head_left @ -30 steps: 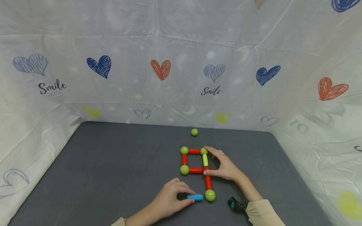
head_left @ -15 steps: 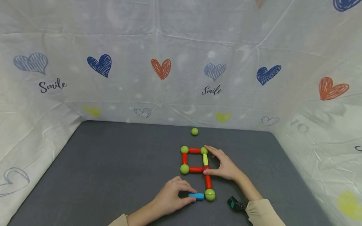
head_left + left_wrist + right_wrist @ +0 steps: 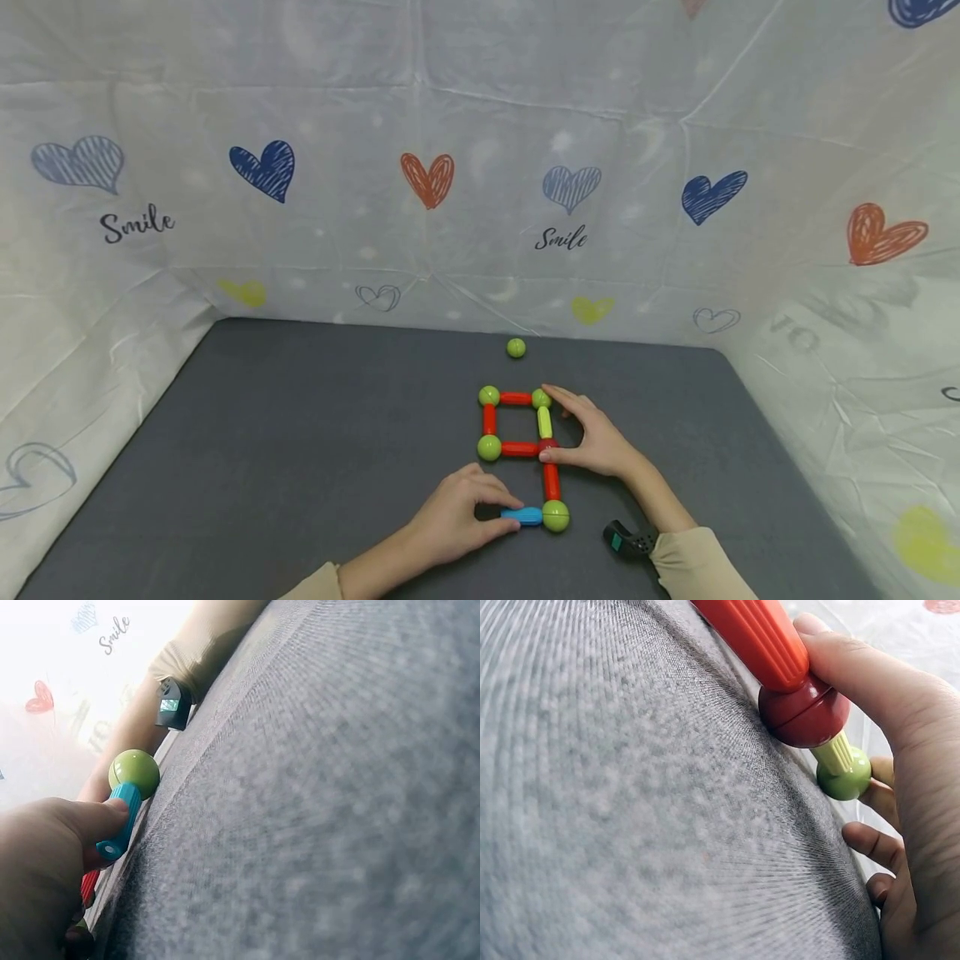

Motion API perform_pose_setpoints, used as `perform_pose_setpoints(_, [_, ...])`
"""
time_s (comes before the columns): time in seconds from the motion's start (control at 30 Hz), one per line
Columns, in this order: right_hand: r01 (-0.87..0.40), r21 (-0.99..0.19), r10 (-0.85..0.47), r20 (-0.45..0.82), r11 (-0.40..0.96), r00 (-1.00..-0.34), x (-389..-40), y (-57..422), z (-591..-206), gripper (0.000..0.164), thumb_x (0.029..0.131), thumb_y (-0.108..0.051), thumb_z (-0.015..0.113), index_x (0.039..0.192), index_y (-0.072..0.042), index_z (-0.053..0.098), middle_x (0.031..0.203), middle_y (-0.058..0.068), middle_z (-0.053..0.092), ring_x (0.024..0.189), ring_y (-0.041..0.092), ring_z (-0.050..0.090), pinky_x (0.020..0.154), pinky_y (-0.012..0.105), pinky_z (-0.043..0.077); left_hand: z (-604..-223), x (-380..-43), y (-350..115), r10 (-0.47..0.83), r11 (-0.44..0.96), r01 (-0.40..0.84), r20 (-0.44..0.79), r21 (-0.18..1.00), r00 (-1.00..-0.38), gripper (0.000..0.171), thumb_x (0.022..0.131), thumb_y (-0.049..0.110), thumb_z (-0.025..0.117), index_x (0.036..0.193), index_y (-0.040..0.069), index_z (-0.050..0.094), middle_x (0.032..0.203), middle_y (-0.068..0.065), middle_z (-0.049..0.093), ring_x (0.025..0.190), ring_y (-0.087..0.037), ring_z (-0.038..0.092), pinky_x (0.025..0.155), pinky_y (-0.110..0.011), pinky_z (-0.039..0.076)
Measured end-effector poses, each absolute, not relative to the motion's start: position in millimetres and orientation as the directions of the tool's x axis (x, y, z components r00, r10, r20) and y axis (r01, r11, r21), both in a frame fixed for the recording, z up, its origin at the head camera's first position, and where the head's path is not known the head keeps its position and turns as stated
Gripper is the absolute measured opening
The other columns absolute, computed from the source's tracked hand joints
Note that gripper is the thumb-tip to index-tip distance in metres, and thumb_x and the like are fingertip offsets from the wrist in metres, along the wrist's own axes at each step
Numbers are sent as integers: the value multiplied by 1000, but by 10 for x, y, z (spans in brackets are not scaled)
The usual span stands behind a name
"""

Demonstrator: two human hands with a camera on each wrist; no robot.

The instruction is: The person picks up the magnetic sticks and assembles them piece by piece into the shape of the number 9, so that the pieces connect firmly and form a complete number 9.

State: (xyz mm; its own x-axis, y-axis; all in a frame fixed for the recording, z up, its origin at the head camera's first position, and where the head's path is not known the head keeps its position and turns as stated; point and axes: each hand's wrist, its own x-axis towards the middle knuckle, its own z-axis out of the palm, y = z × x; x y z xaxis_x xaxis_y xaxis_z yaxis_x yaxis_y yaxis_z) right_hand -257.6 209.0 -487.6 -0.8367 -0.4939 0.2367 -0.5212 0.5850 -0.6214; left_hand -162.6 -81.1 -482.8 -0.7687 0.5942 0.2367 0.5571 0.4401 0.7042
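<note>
A ball-and-stick building toy frame lies flat in the head view. Red sticks (image 3: pixel 519 449), a yellow-green stick (image 3: pixel 544 422), green balls (image 3: pixel 489 447) and one dark red ball (image 3: pixel 804 712) form a square. From the dark red ball a further red stick (image 3: pixel 552 482) runs toward the person to a green ball (image 3: pixel 556 516). My left hand (image 3: pixel 453 518) pinches a blue stick (image 3: pixel 124 817) between thumb and fingers, its end touching that near green ball. My right hand (image 3: pixel 596 437) spans the square's right side, thumb on the dark red ball, fingertips at the far green ball (image 3: pixel 844 774).
One loose green ball (image 3: pixel 516 348) lies near the back edge of the dark grey table (image 3: pixel 315 417). A white sheet (image 3: pixel 480 117) printed with hearts hangs behind and at both sides. A black wrist device (image 3: pixel 628 540) sits at the right wrist.
My left hand has moved slightly right with the blue stick, closing the gap to the near green ball; they now touch. My right hand has stayed in place.
</note>
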Motion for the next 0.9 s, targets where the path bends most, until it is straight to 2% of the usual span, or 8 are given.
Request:
perform_pose_setpoints(0.33, [-521, -618, -492, 238, 589, -838, -2575, 2091, -4885, 98, 84, -44, 89, 164, -13, 43, 163, 9, 47, 113, 20, 55, 96, 52, 49, -4795, -1653, -814, 627, 441, 583, 230, 683, -744, 19, 91, 28, 87, 111, 28, 86, 104, 22, 75, 86, 2, 50, 73, -15, 45])
perform_pose_setpoints(0.53, [-526, -613, -489, 247, 590, -837, -2591, 2101, -4907, 97, 83, -43, 90, 163, -13, 44, 163, 9, 48, 111, 19, 54, 96, 51, 49, -4749, -1732, -815, 616, 466, 549, 192, 693, -764, 27, 90, 38, 88, 114, 28, 84, 106, 21, 74, 93, 2, 53, 80, -19, 47])
perform_pose_setpoints(0.63, [-524, -617, -489, 246, 587, -837, -2581, 2093, -4897, 98, 83, -44, 90, 163, -13, 44, 163, 9, 48, 111, 19, 54, 96, 51, 49, -4683, -1829, -817, 575, 471, 539, 220, 698, -788, 32, 89, 42, 88, 115, 25, 83, 107, 17, 76, 92, -4, 55, 79, -22, 49])
perform_pose_setpoints(0.77, [-526, -616, -493, 244, 586, -835, -2566, 2083, -4883, 98, 83, -46, 90, 163, -12, 43, 164, 8, 47, 112, 19, 54, 95, 50, 49, -4584, -2045, -820, 467, 480, 515, 290, 711, -835, 34, 90, 40, 87, 117, 20, 83, 104, 11, 77, 84, -13, 56, 73, -27, 47])
perform_pose_setpoints(0.9, [-528, -619, -498, 244, 581, -832, -2560, 2086, -4865, 99, 83, -47, 90, 164, -13, 43, 164, 8, 47, 112, 18, 54, 95, 50, 49, -4497, -2376, -813, 343, 486, 450, 310, 750, -887, 35, 93, 35, 85, 121, 15, 81, 106, 5, 77, 79, -16, 54, 68, -28, 44])
